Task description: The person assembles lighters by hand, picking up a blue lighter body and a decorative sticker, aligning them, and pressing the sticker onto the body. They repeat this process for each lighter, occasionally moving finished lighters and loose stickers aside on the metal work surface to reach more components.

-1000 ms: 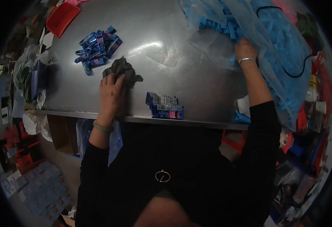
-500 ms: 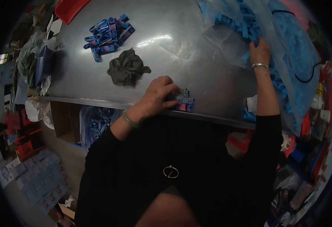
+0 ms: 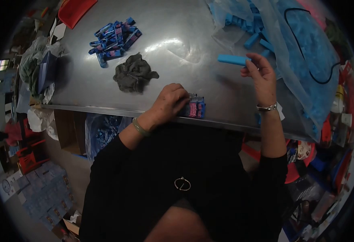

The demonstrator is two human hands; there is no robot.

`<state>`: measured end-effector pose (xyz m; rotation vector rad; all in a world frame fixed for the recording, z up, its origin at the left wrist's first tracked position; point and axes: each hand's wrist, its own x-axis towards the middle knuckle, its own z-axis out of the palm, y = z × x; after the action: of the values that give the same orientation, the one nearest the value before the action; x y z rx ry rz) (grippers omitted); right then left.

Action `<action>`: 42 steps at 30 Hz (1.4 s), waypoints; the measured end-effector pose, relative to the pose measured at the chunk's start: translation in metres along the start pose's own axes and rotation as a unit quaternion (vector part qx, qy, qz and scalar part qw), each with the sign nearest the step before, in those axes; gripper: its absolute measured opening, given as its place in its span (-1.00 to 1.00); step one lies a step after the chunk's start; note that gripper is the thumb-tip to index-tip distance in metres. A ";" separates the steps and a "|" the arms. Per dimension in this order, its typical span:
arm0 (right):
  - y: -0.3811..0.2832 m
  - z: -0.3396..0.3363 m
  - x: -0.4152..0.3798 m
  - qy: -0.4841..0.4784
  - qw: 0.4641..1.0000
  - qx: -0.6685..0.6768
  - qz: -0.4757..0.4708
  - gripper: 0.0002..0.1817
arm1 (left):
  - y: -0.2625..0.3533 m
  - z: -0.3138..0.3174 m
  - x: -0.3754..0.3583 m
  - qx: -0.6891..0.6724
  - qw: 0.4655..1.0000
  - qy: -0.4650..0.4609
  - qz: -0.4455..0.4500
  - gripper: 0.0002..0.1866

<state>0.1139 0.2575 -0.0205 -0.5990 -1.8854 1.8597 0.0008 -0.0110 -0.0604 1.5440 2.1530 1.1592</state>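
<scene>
A light-blue oblong block (image 3: 232, 60) is pinched between the thumb and fingers of my right hand (image 3: 262, 76), lifted above the metal table. My left hand (image 3: 171, 100) rests near the table's front edge, its fingers curled and closed against the left end of a small group of blue-and-pink packs with clear parts (image 3: 195, 108). The fingertips are partly hidden there. At the upper right, more light-blue blocks (image 3: 251, 40) spill from a large clear plastic bag (image 3: 284, 48).
A crumpled dark grey cloth (image 3: 134, 73) lies on the metal table (image 3: 193, 24). Beyond it is a pile of blue-and-pink packs (image 3: 115, 39). A red tray (image 3: 75, 12) sits at the far left. Below the edge, a bag of blue pieces (image 3: 106, 131) stands beside a cardboard box (image 3: 70, 131).
My right hand has come out of the bag's mouth, moving left and toward me with a light-blue block. My left hand has stayed by the packs, its fingers drawn closer together.
</scene>
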 end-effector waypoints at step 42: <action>-0.026 0.019 -0.012 -0.111 0.981 0.117 0.107 -0.70 | 0.015 -0.018 0.011 -0.192 0.980 0.032 -0.051 -0.93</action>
<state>0.1125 0.2344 0.0048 -0.5515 -1.7530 2.3314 -0.0039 -0.0079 -0.0356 1.2312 1.8758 1.4981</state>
